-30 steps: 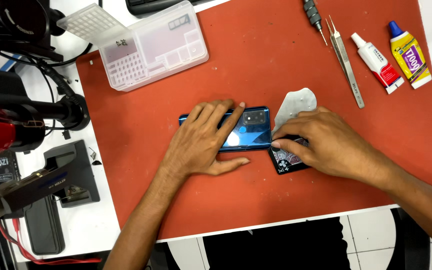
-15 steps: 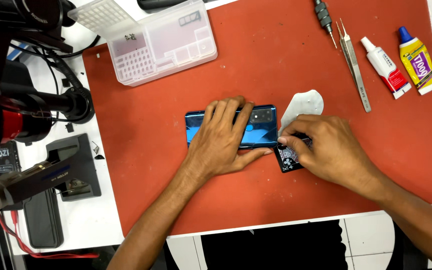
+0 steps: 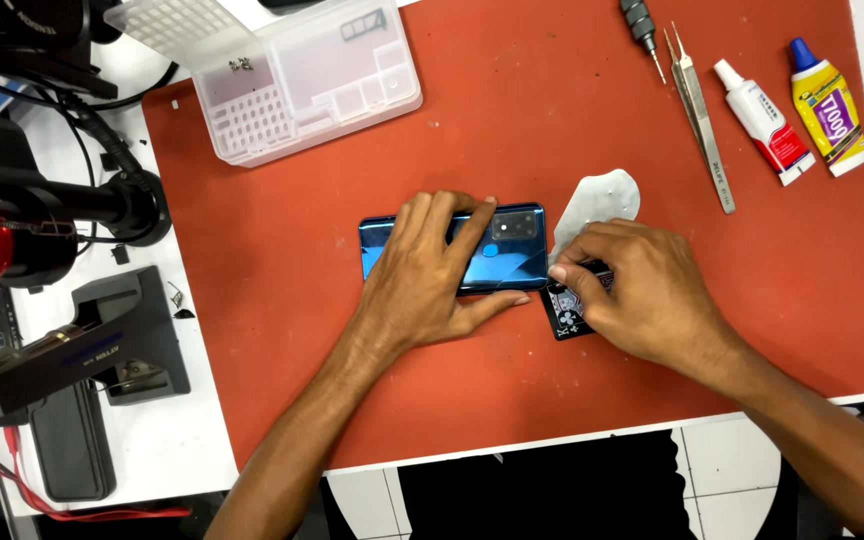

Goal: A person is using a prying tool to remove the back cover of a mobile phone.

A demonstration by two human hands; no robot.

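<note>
A blue smartphone (image 3: 512,252) lies back side up in the middle of the red work mat (image 3: 332,360). My left hand (image 3: 430,280) lies flat on it, fingers spread across its back, pressing it down. My right hand (image 3: 642,290) is at the phone's right edge, fingers pinched on a thin black card (image 3: 564,318) whose edge meets the phone's side. A grey-white rag (image 3: 597,205) lies just behind my right hand.
A clear plastic parts box (image 3: 312,80) sits at the mat's far left corner. A screwdriver (image 3: 644,30), tweezers (image 3: 702,125) and two glue tubes (image 3: 764,122) (image 3: 830,108) lie at the far right. Black tools and a stand (image 3: 132,335) crowd the white table at the left.
My right hand has drawn in closer to the phone's right edge with the black card. My left hand keeps its place on the phone.
</note>
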